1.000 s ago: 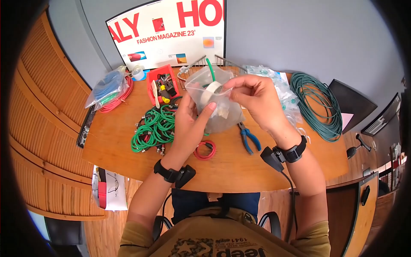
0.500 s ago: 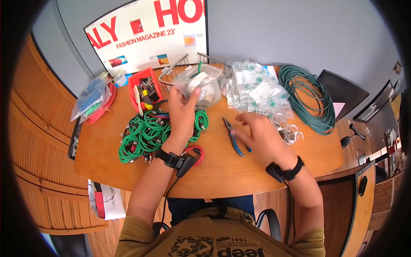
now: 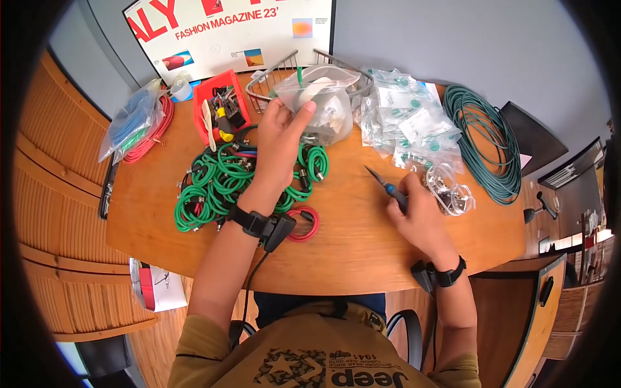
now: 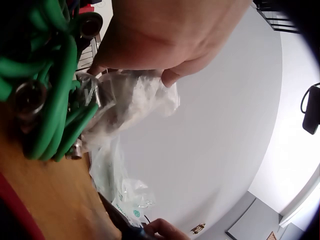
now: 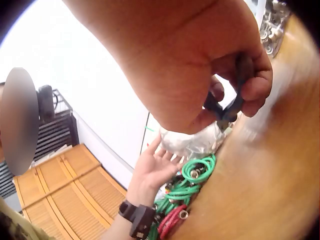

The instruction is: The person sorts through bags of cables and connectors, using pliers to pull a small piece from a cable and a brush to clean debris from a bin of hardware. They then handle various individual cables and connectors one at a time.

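Note:
In the head view the left hand [image 3: 279, 149] holds a clear plastic bag [image 3: 333, 116] by its near side, thumb over a white roll [image 3: 315, 90] inside. A short green piece [image 3: 299, 75] sticks up at the bag's mouth. The right hand [image 3: 420, 216] grips the pliers [image 3: 391, 189] by their blue handles, tips pointing up and left, right of the bag. The right wrist view shows fingers curled round the dark handles [image 5: 231, 107]. Green coiled cables [image 3: 220, 184] lie left of and below the left hand, with a red coil [image 3: 303, 224] nearer the front edge.
A red bin [image 3: 220, 107] of parts and a wire rack [image 3: 259, 85] stand at the back. Clear packets [image 3: 411, 119], a dark green cable coil [image 3: 482, 142] and clear rings with metal parts [image 3: 448, 191] lie at the right. Bagged blue cable [image 3: 132, 119] is at the left.
My right hand has left the bag, moved down and right, and taken hold of the pliers, lifting them from the table. My left hand still holds the bag, now farther back over the table.

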Demonstrator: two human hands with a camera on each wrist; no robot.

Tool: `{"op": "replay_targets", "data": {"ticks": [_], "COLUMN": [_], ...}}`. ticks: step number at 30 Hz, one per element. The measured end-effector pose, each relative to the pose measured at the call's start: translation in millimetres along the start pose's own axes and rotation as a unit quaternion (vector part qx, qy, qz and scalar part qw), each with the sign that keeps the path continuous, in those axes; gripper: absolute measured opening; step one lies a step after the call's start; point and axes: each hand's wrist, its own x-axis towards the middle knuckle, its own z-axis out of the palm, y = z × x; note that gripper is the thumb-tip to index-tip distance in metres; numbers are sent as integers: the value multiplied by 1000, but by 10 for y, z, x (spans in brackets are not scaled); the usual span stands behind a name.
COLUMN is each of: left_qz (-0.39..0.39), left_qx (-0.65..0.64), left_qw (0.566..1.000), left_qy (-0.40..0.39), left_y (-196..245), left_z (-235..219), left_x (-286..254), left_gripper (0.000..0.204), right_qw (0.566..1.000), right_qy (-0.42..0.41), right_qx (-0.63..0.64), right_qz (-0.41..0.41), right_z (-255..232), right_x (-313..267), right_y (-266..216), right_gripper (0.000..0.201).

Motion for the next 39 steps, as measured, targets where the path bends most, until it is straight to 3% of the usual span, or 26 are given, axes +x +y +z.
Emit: {"op": "replay_targets", "data": {"ticks": [2,3,6,10,12,18,21,23,27,28,31,39], "left_qz": [-13,-24,-40,-38,-26,28,20,23,29,34,31,8], "left_qx": [-15,-29,-60,-120,-133,-109,-81,-80,-80,-79,-75,-65], "left_qw": [1000,999,997,991,990,992,994,994,994,994,995,996], "left_qy": [-10,-17,-33,-41,-26,-63,-67,-65,-64,-61,-65,-59], "left_y": [-4,-16,-13,-122,-161,-243,-249,-261,-230,-219,-185,-160], "left_z": [-54,-81,-106,-179,-206,-245,-255,-246,-230,-227,-215,-205], "left_x": [25,34,60,91,76,61,68,76,56,53,43,43], "left_gripper": [51,50,47,42,39,42,41,41,44,44,45,49], "right_qw": [995,994,997,996,996,992,992,989,983,983,973,967], "right_qy": [3,5,29,-13,11,-48,-67,-77,-55,-50,-84,-66], "right_qx": [80,60,40,26,11,-23,-51,-117,-175,-176,-204,-214], "right_qz": [65,91,67,81,88,118,98,43,16,20,-72,-118], "right_z": [-159,-192,-367,-441,-399,-395,-355,-295,-133,-109,-56,-62], "right_x": [-84,-155,-346,-614,-738,-788,-751,-748,-628,-597,-490,-210], "right_y": [-15,65,48,-8,14,-61,-85,-44,-161,-195,-308,-370], "right_gripper": [26,24,19,17,18,18,17,17,18,18,20,21]}}
